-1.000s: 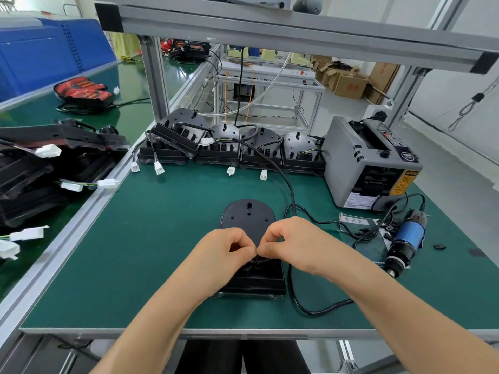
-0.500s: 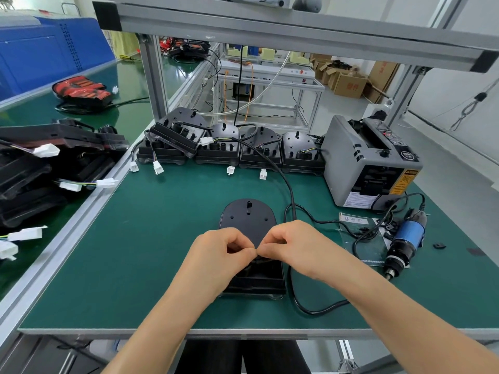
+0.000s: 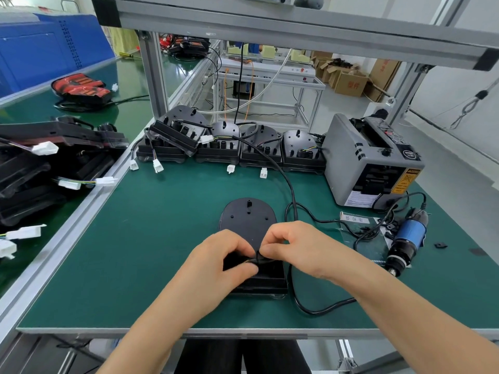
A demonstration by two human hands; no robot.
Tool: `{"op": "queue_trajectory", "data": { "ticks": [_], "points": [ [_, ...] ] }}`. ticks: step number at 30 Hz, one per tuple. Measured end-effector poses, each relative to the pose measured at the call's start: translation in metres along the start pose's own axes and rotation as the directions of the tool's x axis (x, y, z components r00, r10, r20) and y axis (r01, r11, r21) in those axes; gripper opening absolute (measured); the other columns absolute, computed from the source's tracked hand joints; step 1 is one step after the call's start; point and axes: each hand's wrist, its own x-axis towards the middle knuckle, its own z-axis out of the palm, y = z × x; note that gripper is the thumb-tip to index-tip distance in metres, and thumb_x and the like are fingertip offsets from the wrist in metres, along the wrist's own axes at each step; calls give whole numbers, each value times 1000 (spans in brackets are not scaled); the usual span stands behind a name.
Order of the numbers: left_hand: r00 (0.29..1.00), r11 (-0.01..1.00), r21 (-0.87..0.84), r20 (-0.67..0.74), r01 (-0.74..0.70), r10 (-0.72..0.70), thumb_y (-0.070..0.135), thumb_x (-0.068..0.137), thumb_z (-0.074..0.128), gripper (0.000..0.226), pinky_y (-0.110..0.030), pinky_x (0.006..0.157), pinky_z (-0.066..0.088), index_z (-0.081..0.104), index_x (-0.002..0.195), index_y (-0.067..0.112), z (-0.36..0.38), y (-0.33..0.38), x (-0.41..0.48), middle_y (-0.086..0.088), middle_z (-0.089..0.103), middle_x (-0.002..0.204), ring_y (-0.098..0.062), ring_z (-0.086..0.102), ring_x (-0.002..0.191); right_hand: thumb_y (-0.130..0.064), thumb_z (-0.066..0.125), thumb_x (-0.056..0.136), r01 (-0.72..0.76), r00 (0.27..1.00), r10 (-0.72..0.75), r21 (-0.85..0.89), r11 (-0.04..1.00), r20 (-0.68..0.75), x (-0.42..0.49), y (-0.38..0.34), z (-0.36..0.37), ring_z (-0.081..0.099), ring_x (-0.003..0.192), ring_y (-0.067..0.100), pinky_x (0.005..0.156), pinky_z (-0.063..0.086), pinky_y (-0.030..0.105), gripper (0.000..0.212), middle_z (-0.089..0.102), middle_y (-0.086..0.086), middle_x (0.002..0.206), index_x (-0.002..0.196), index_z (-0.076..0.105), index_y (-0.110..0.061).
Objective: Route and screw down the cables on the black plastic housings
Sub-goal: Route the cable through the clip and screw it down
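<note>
- Lying flat on the green mat, close to its front edge: one black plastic housing, rounded end pointing away, squared end nearest the person.
- Over the housing's near half, both hands meeting fingertip to fingertip.
- Left hand: fingers curled in, thumb and forefinger pinching a thin dark cable just above the housing.
- Right hand: likewise curled, pinching the same cable from the other side (exact end of the cable hidden under the fingers).
- Running from the back of the bench past the housing's right side, then looping near the front edge under the right forearm: a thick black cord.
- Along the back of the mat, side by side: a row of similar housings, one more propped tilted on the leftmost, with white connectors dangling onto the mat in front.
- To the right of that row, just beside it: a grey tape dispenser.
- In front of the dispenser, lying on its side, tip toward the person: a blue electric screwdriver, small black parts scattered next to it.
- On the neighbouring bench to the left: a stack of dark housings with more white plugs.
- Further off on the floor: cardboard boxes.
</note>
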Motion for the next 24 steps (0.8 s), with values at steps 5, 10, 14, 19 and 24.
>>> {"op": "queue_trajectory", "data": {
  "ticks": [5, 10, 14, 19, 24],
  "points": [
    [979, 967, 162, -28, -195, 202, 10, 85, 69, 10, -10, 68, 37, 66, 85, 20, 6, -1, -8, 18, 54, 93, -2, 50, 77, -32, 65, 86, -63, 990, 62, 1, 998, 125, 2, -2, -8, 58, 81, 5, 81, 46, 26, 12, 66, -11, 84, 75, 64, -29],
    [961, 934, 241, -17, -263, 275, 6, 87, 66, 18, -5, 63, 28, 57, 75, 17, 7, 3, -10, 14, 53, 89, 4, 39, 68, -36, 62, 88, -76, 980, 92, -95, 993, 175, 3, -6, -9, 52, 70, 4, 65, 40, 21, 18, 60, -13, 75, 71, 60, -30],
    [959, 933, 235, -12, -273, 284, 6, 87, 66, 12, -5, 67, 30, 63, 78, 15, 7, 3, -10, 12, 57, 91, 0, 42, 73, -38, 60, 90, -73, 982, 98, -153, 985, 161, 2, -4, -5, 48, 63, 3, 59, 36, 21, 19, 56, -13, 71, 72, 58, -30],
    [964, 952, 173, -33, -253, 262, 10, 85, 70, 9, -5, 65, 32, 68, 81, 18, 7, -3, -10, 17, 58, 91, 3, 46, 71, -40, 61, 88, -117, 979, 133, -111, 987, 154, 5, 1, -4, 50, 68, 8, 63, 40, 23, 17, 59, -10, 77, 77, 62, -28],
    [967, 961, 125, -45, -245, 252, 13, 84, 71, 9, -6, 62, 32, 71, 83, 22, 7, -9, -9, 17, 57, 91, 0, 47, 67, -33, 65, 86, -131, 979, 143, -83, 988, 146, 9, 4, -7, 53, 67, -1, 64, 39, 17, 16, 60, -16, 69, 71, 62, -29]
  ]
}}
